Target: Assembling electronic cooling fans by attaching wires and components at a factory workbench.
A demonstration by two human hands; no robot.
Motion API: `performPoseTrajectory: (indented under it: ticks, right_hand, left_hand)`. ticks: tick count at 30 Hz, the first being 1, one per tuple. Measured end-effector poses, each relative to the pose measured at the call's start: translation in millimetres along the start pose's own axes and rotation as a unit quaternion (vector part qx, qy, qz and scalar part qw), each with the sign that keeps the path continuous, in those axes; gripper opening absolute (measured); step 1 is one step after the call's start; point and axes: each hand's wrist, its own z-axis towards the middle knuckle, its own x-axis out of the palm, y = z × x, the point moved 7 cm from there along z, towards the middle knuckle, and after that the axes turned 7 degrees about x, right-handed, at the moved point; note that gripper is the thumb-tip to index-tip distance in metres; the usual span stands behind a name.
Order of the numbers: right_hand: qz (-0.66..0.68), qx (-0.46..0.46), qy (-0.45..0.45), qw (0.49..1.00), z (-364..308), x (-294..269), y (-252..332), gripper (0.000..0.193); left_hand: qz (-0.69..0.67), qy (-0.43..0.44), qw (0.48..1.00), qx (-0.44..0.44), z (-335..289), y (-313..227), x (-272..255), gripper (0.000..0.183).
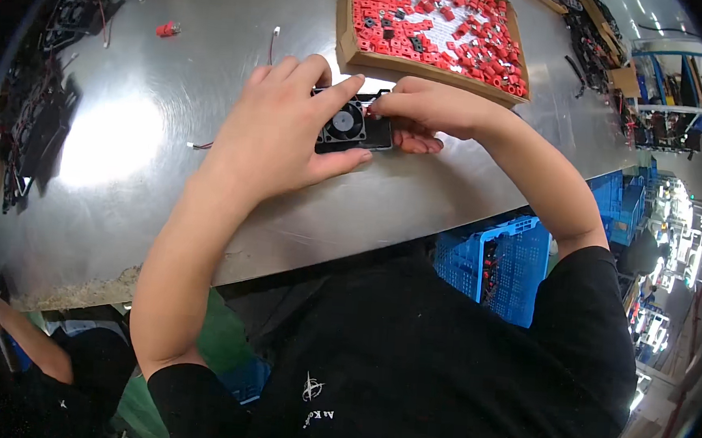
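Observation:
A small black cooling fan [343,122] sits in a black plastic housing [380,133] on the metal table. My left hand [286,121] is closed round the housing's left part, fingers over the far edge and thumb along the near edge. At the housing's right end, my right hand [425,113] pinches near a small red part [369,111], with its other fingers curled beside the housing. What lies between the right fingertips is mostly hidden. A wire with a white plug [276,31] lies beyond my left hand, and another white plug [191,145] lies left of my wrist.
A cardboard tray [439,69] of red and black connectors stands just beyond my hands. One red connector [167,29] lies at the far left. Black fan assemblies [45,116] pile up along the left edge. Blue crates [519,263] stand below the table. Another person's arm [29,335] shows lower left.

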Motion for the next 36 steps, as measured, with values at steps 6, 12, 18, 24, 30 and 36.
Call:
performPoseTrajectory:
  ticks: [6, 12, 18, 24, 30, 36]
  right_hand:
    - [-0.010, -0.009, 0.004, 1.000, -0.4, -1.8, -3.1, 0.057]
    - [-0.003, 0.000, 0.028, 1.000, -0.5, 2.5, -4.3, 0.056]
    - [0.012, 0.060, 0.022, 0.998, 0.6, 5.1, -2.2, 0.058]
    - [0.025, 0.071, 0.034, 0.997, 4.0, 0.3, -4.1, 0.058]
    - [-0.008, -0.013, -0.026, 1.000, -8.5, 2.0, -6.6, 0.056]
    - [-0.087, -0.284, -0.380, 0.876, -144.1, -54.5, -98.5, 0.060]
  left_hand:
    - [-0.003, 0.017, 1.000, -0.006, 2.9, -0.9, 1.7, 0.073]
    - [0.004, 0.021, 1.000, 0.006, 2.4, -0.7, 0.0, 0.073]
    - [0.000, 0.002, 1.000, -0.004, 1.9, 4.1, -1.6, 0.072]
    - [-0.003, 0.014, 1.000, -0.007, 5.4, 1.0, -4.7, 0.071]
    - [-0.010, 0.024, 0.999, -0.025, 2.5, 3.9, -1.5, 0.071]
    - [-0.006, 0.013, 0.999, -0.029, 2.2, 2.5, -9.2, 0.069]
